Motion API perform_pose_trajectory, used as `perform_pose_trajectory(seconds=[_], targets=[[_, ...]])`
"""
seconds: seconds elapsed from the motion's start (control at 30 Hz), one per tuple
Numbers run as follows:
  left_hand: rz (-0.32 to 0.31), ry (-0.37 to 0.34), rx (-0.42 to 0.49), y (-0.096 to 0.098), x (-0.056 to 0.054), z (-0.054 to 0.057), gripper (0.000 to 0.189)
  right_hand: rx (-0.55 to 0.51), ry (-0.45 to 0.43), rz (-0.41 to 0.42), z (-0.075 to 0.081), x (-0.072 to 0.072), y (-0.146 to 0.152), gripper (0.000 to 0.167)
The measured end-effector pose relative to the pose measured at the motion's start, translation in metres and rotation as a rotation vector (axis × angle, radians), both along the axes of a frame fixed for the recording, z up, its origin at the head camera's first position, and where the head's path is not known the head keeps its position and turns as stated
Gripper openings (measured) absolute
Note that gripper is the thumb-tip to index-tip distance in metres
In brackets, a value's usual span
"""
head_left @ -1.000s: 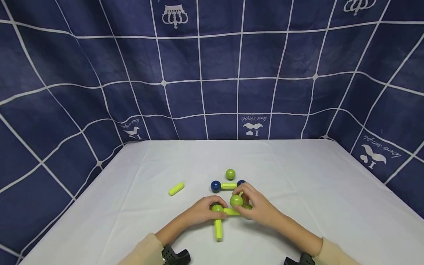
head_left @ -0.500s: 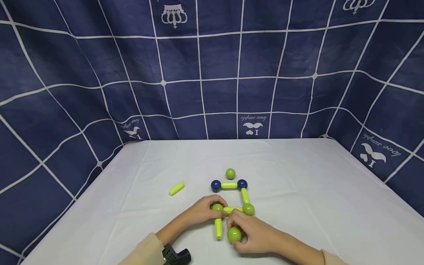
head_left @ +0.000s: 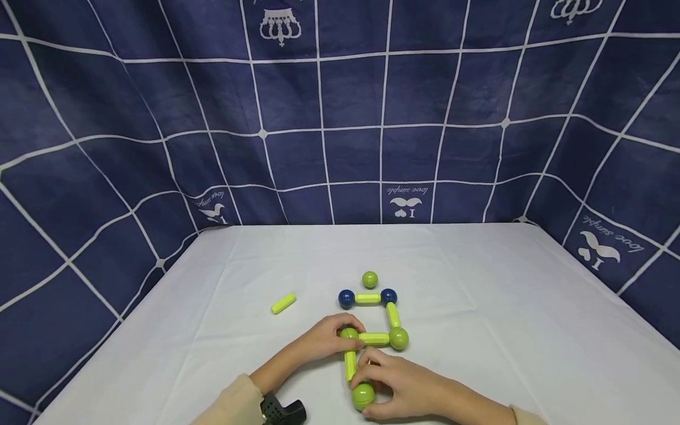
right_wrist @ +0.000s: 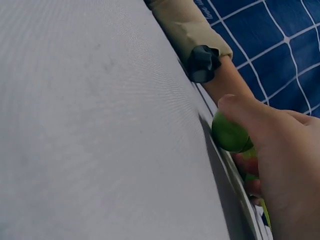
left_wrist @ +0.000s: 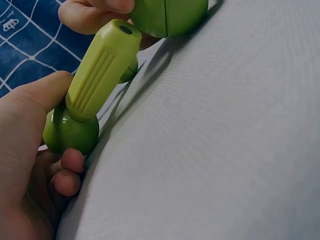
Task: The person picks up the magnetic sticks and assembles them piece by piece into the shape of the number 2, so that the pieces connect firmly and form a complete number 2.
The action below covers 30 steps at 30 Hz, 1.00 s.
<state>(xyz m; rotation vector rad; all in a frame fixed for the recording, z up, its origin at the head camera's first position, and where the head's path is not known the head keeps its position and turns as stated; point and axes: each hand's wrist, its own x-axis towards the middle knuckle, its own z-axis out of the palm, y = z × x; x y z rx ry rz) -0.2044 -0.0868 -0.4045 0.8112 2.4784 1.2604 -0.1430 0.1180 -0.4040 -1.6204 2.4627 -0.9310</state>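
Note:
My left hand (head_left: 328,337) grips a green ball (left_wrist: 72,132) between thumb and fingers. From that ball one yellow-green stick (left_wrist: 102,70) points toward me, and a second stick (head_left: 375,339) runs right to another green ball (head_left: 399,338). Between thumb and fingers, my right hand (head_left: 395,386) pinches a green ball (head_left: 363,396) at the near end of the first stick. In the left wrist view a small gap seems to show between that stick's holed end and the held ball; contact is hard to tell.
Beyond the hands, a stick (head_left: 392,315) leads up to a blue ball (head_left: 389,296), joined by another stick (head_left: 367,298) to a second blue ball (head_left: 346,298). A loose green ball (head_left: 369,279) lies behind them. One loose stick (head_left: 283,303) lies left on the white tabletop (head_left: 478,283).
My right hand has carried its green ball from above the right side of the structure toward me, then left to the near stick's end. My left hand has stayed in place.

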Motion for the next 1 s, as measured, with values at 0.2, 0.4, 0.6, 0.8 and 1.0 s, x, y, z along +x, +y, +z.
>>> perform_pose_trajectory(seconds=[0.2,0.4,0.6,0.8,1.0], targets=[[-0.001,-0.017,0.008,0.0006,-0.0012,-0.001,0.02,-0.015,0.296,0.04,-0.0016,-0.0049,-0.0018,0.033],[0.004,-0.042,0.022,0.0015,0.0013,-0.0018,0.02,0.041,0.277,0.048,-0.0032,-0.0034,-0.0024,0.034],[0.022,-0.061,0.044,0.0011,0.0023,-0.0013,0.018,0.083,0.217,0.023,-0.0041,-0.0029,-0.0037,0.033],[0.015,-0.028,0.036,0.0013,-0.0005,-0.0001,0.018,0.074,0.24,0.007,-0.0023,-0.0048,-0.0034,0.033],[-0.005,0.027,0.039,0.0001,0.0018,0.0005,0.017,0.037,0.22,0.005,-0.0052,-0.005,-0.0043,0.035]])
